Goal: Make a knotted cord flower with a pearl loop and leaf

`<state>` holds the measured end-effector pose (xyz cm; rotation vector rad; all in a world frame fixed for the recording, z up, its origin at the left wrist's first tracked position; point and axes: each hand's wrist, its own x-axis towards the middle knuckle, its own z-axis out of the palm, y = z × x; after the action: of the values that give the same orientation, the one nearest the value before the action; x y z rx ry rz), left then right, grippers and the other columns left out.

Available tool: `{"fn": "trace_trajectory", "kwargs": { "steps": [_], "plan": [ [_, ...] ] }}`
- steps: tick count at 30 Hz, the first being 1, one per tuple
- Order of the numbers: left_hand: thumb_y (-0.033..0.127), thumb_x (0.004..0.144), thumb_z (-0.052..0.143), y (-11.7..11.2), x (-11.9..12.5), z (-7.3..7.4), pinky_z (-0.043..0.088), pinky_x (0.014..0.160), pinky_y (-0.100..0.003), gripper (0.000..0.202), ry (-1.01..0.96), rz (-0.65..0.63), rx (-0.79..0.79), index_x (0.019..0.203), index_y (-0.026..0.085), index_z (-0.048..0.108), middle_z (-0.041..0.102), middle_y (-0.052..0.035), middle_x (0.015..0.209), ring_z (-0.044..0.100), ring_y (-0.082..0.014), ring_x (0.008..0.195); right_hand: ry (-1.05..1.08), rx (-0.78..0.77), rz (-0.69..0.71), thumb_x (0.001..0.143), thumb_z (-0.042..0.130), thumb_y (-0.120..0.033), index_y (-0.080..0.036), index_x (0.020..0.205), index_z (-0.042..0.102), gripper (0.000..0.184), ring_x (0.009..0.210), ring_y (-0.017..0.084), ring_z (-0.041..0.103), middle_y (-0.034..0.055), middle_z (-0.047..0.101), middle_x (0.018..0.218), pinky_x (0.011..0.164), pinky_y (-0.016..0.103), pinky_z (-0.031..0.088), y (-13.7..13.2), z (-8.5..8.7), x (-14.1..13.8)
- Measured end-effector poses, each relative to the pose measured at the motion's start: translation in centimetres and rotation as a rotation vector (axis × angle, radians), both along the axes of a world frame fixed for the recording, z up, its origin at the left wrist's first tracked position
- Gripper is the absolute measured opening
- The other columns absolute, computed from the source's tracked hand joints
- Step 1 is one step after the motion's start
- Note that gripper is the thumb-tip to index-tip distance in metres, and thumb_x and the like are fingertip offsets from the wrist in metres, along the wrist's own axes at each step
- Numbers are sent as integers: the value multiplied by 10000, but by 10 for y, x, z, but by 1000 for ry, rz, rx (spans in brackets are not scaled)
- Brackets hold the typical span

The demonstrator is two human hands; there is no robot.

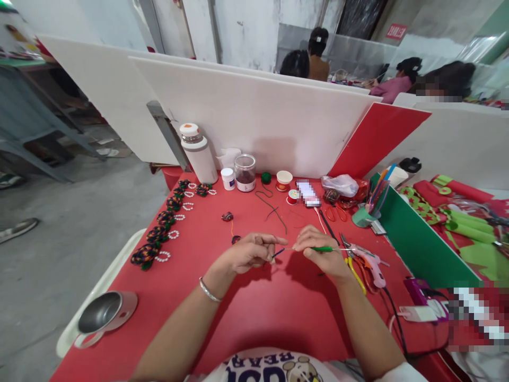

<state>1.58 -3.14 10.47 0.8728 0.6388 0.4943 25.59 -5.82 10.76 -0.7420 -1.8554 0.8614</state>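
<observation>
My left hand (251, 251) and my right hand (318, 249) meet over the middle of the red table (246, 313). The right hand is closed on a thin tool with a green handle (323, 249) that points left. The left hand pinches a small dark blue cord end (277, 253) at the tool's tip. A silver bangle (209, 290) sits on my left wrist. A small multicoloured knotted piece (227, 216) and another dark bit (236, 239) lie just beyond my left hand.
A row of several dark woven ornaments with bead rings (161, 233) lines the left edge. At the back stand a white flask (199, 154), jars (245, 172) and spools. A pink glue gun (368, 260) and yellow pliers (356, 273) lie right. A metal cup (104, 313) sits near left.
</observation>
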Motion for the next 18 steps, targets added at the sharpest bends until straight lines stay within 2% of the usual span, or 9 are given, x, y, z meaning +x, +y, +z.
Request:
{"fn": "trace_trajectory", "kwargs": {
  "steps": [5,8,10,13,15,18],
  "plan": [
    [76,525,651,-1,4,-1,70,382,-202,538,-12,52,-11,1050,117,758,551,44,573,278,-10,377,290,-259,10,900,644,-524,-242,767,770,336,738,223,628,53,727,711,781,442,512,1,-19,-9],
    [92,534,654,-2,5,-2,63,381,-211,564,5,34,-17,1091,105,741,536,56,588,216,-2,367,451,-336,12,860,679,-558,-250,715,756,349,687,209,613,33,695,639,727,408,515,1,-32,-21],
    [98,552,660,-3,8,-2,93,385,-211,648,25,53,24,1199,104,694,537,59,598,236,-13,378,533,-352,-28,852,686,-568,-257,750,764,337,661,192,609,32,706,688,641,355,503,-1,-40,-30],
    [78,591,664,-8,17,-3,237,447,-193,824,64,247,209,1405,121,540,481,88,580,357,-50,464,521,-301,-203,884,666,-540,-263,870,783,301,729,186,642,53,738,859,613,314,498,-6,-49,-43],
    [58,629,639,-13,26,-6,302,511,-189,839,140,383,346,1451,127,484,452,95,590,397,-63,525,391,-194,-352,909,665,-465,-271,940,789,232,858,204,658,60,739,930,725,339,526,-10,-50,-50],
    [51,656,600,-19,37,-10,326,533,-191,843,210,473,449,1479,138,441,494,87,623,414,-72,547,196,15,-518,922,669,-370,-302,1001,787,157,948,221,636,55,732,966,837,386,522,-16,-47,-56]
  ]
}}
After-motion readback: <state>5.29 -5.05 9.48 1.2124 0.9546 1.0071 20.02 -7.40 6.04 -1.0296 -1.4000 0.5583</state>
